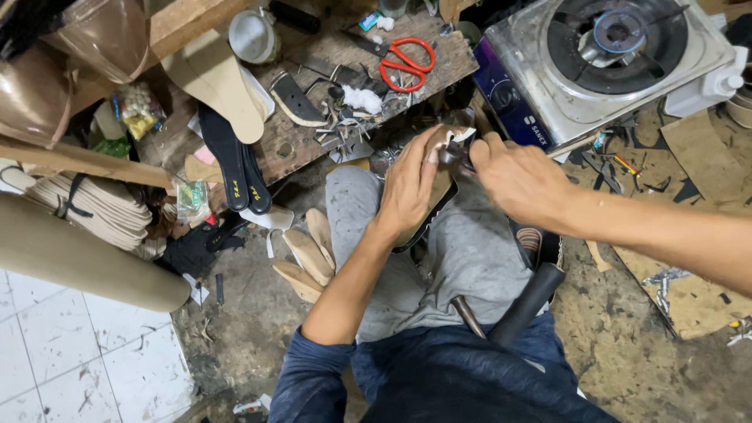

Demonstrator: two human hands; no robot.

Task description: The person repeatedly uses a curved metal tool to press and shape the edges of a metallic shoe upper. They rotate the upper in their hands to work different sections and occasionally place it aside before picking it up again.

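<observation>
Together two hands, left hand [407,188], right hand [521,182], grip one shoe [448,168].

A shoe sole [439,192] is held above the grey trouser knee [470,251], well in front of the gas stove [611,55]. It is seen as a tan, flat, elongated piece with a dark edge along its lower side, tilted so that its far end points toward the stove. Most of its surface is covered by the left hand [411,188], which is wrapped around it from the side away from the stove. At the far end, a pale folded flap [457,136] is seen, and a small dark tool [458,157] is pressed against it by the right hand [521,184], on the stove side.
</observation>
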